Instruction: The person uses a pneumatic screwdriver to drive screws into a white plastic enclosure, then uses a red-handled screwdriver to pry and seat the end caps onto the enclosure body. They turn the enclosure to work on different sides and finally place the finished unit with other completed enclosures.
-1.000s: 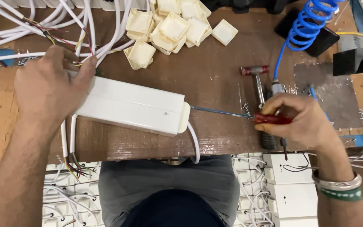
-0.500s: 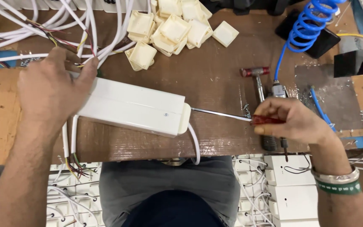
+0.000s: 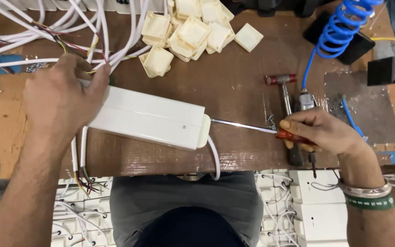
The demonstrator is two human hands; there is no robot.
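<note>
White plastic housing point(image 3: 149, 116), long and boxy, lies slightly slanted across the middle of the brown wooden bench point(image 3: 234, 77), with a cream end cap point(image 3: 203, 131) on the end that faces the right hand. Biggest thing on the bench by far.

Left hand point(image 3: 60, 98) is pressed flat down over the housing's left end, fingers spread and curled over the top edge, pinning it rather than gripping around it. Right next to those fingers a mess of white cables point(image 3: 46, 27) with coloured cores fans off to the upper left, and a couple more white leads hang off the bench edge below the housing.

Right hand point(image 3: 323, 135) is closed tight around the red handle of a screwdriver point(image 3: 261, 128) (thumb on top, fingers wrapped under). The thin metal shaft runs leftward and its tip meets the end cap.

Further back, a pile of cream square covers point(image 3: 188, 34) sits at the top centre. A blue coiled air hose point(image 3: 344, 27) comes down from the upper right, and a small hammer point(image 3: 282, 87) with a red head lies just above the right hand. Silver and green bangles point(image 3: 366, 194) sit on the right wrist.
</note>
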